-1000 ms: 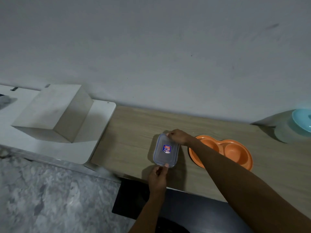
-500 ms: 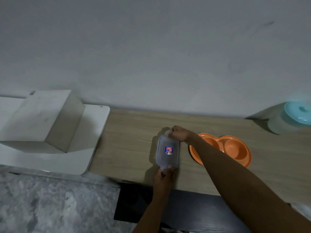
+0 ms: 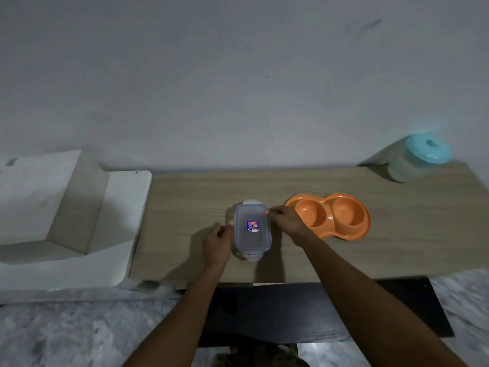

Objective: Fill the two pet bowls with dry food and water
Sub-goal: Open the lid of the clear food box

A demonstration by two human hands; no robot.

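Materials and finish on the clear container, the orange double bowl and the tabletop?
Clear container: translucent plastic, smooth, going by the see-through lid and the snap flaps at its ends.
Orange double bowl: moulded plastic, slight gloss, with uniform colour and soft highlights.
Tabletop: light wood grain, matte. Probably laminate or veneer, but I cannot tell which.

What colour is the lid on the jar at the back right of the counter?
Turquoise lid, seen in the head view.

Container (image 3: 252, 230) on the counter (image 3: 185, 202)
Left grip (image 3: 217, 245) touches its left edge; right grip (image 3: 287, 221) pinches its far corner (orange bowl (image 3: 330, 215) beside).
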